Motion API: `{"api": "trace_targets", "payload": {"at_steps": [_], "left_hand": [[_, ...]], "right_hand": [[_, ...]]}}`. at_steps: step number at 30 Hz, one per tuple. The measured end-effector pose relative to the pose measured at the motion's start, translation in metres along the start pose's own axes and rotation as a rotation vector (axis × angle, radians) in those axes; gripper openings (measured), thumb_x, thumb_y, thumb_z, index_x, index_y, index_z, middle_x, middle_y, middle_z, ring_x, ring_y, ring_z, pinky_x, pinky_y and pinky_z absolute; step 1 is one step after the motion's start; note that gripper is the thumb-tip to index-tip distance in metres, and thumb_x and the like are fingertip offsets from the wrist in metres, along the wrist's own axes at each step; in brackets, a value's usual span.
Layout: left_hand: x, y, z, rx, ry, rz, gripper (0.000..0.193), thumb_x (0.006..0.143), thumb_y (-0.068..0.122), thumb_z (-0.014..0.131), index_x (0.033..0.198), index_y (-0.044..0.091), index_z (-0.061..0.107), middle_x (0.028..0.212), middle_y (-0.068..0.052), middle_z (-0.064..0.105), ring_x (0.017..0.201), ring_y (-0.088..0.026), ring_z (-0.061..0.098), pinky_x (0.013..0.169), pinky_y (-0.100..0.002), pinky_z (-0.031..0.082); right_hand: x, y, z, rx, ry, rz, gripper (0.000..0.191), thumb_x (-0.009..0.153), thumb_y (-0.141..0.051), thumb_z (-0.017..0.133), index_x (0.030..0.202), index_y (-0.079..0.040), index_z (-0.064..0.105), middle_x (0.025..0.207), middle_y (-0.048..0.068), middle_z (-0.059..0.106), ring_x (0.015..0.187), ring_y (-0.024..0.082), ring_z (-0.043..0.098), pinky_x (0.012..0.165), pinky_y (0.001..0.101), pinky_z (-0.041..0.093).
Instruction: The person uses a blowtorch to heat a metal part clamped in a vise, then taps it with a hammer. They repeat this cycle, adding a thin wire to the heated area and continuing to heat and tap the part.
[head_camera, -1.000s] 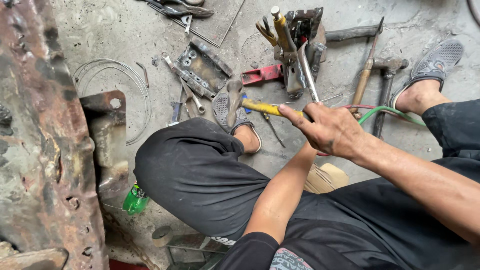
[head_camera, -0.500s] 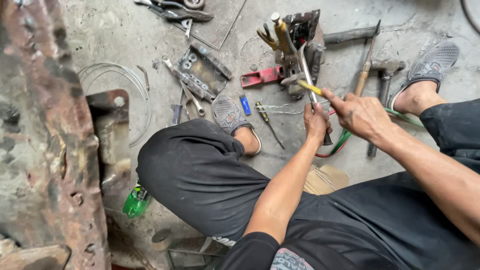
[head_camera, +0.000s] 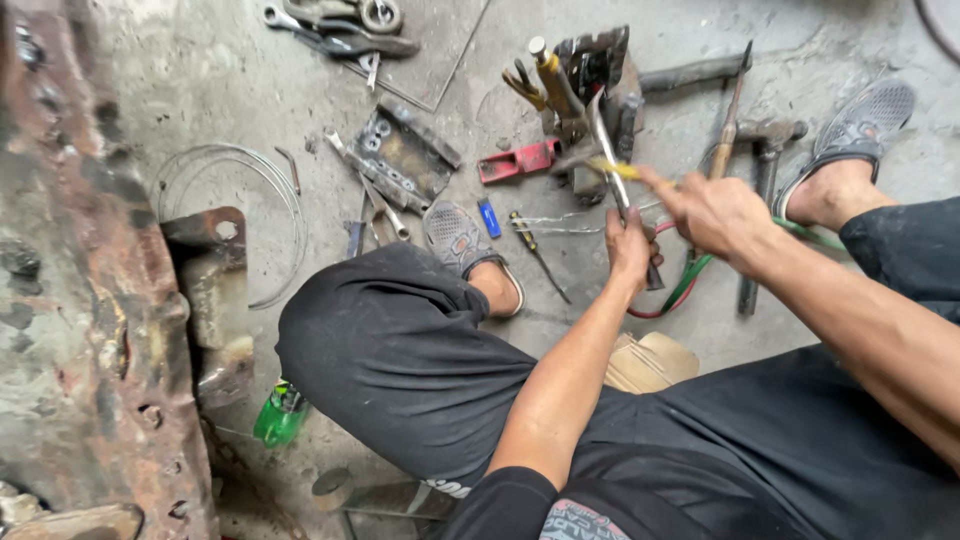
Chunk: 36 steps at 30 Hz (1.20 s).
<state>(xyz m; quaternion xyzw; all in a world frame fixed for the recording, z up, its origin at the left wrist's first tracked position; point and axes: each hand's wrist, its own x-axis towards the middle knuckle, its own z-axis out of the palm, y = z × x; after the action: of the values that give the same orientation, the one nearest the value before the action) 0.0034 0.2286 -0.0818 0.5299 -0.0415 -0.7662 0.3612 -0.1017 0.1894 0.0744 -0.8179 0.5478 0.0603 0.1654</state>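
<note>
Left hand (head_camera: 630, 245) is wrapped tight around the metal rod (head_camera: 612, 165), standing tilted over the floor (head_camera: 250, 90) just near the clamp (head_camera: 595, 75). Right hand (head_camera: 715, 210) has fingers pinched on a yellow tool (head_camera: 612, 170) against it. Best to brace that rod firmly and strike squarely.

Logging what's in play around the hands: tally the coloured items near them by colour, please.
Yellow: 1, yellow-handled tool in right hand
Red: 1, flat red metal bracket on the floor
Blue: 1, small blue lighter-shaped object
Green: 1, green plastic bottle
Red-and-green: 1, paired hose below left hand
Total: 5
</note>
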Motion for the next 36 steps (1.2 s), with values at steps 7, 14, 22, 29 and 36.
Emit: {"api": "trace_targets", "payload": {"at_steps": [7,14,22,29,36], "left_hand": [[-0.018,0.007,-0.005,0.016,0.01,-0.028,0.013,0.109,0.032,0.041,0.108,0.019,0.04,0.063,-0.002,0.045,0.041,-0.012,0.039,0.034,-0.032,0.033],[-0.001,-0.009,-0.008,0.008,-0.068,0.291,0.019,0.111,0.029,0.049,0.119,0.012,0.053,0.092,-0.004,0.057,0.081,-0.014,0.054,0.068,-0.031,0.047],[-0.011,-0.01,-0.006,0.169,-0.059,0.144,0.025,0.109,0.039,0.045,0.115,0.015,0.046,0.071,-0.004,0.048,0.051,-0.014,0.043,0.042,-0.033,0.037],[-0.013,0.013,0.002,0.083,0.017,-0.002,0.024,0.109,0.034,0.044,0.106,0.01,0.042,0.066,-0.002,0.046,0.045,-0.012,0.042,0.038,-0.031,0.037],[0.006,-0.004,0.008,0.061,-0.092,0.357,0.022,0.111,0.029,0.048,0.11,0.007,0.048,0.085,-0.002,0.05,0.071,-0.012,0.048,0.061,-0.03,0.042]], "right_hand": [[-0.026,0.011,0.034,-0.029,0.03,0.14,0.07,0.091,-0.016,0.06,0.159,-0.022,0.043,0.074,0.017,0.064,0.058,0.037,0.065,0.051,0.049,0.052],[-0.025,-0.046,0.002,0.147,0.099,-0.024,0.076,0.086,-0.016,0.065,0.158,-0.024,0.041,0.082,0.014,0.062,0.059,0.032,0.065,0.051,0.0461,0.053],[-0.007,-0.021,-0.005,0.017,-0.066,0.037,0.076,0.089,-0.016,0.064,0.159,-0.025,0.036,0.088,0.015,0.065,0.059,0.033,0.068,0.046,0.0442,0.055],[-0.017,-0.006,0.021,0.002,0.038,0.112,0.07,0.094,-0.018,0.059,0.161,-0.024,0.04,0.081,0.016,0.065,0.064,0.037,0.068,0.052,0.0489,0.053],[-0.013,-0.022,0.001,0.1,-0.005,0.094,0.072,0.091,-0.022,0.064,0.158,-0.028,0.041,0.081,0.015,0.065,0.065,0.036,0.068,0.055,0.0469,0.053]]}}
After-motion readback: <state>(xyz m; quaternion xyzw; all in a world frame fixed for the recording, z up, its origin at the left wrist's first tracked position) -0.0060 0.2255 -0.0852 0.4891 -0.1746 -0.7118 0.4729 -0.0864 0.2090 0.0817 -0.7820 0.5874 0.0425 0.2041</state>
